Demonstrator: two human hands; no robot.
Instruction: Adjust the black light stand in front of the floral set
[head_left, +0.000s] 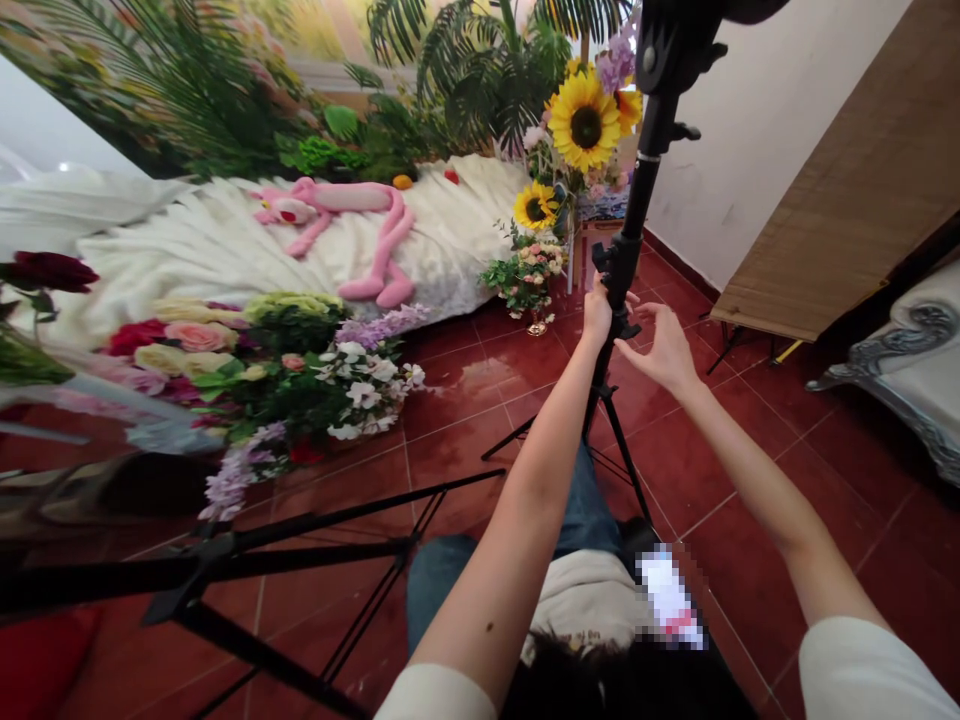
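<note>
A black light stand (636, 205) rises before me, slightly tilted, with knobs and clamps along its pole and splayed legs on the floor. My left hand (598, 312) is wrapped round the pole just below a clamp, its fingers partly hidden behind it. Just right of the pole, my right hand (661, 350) is beside a lower knob (624, 328), thumb and fingers apart, with nothing visible between them.
A pink plush toy (360, 200) lies on white draped cloth (450, 230). Flower bunches (202, 340) and sunflowers (585, 125) stand around. Another black stand's legs (300, 560) spread at lower left. A brown panel (840, 180) and an ornate seat (915, 350) are right.
</note>
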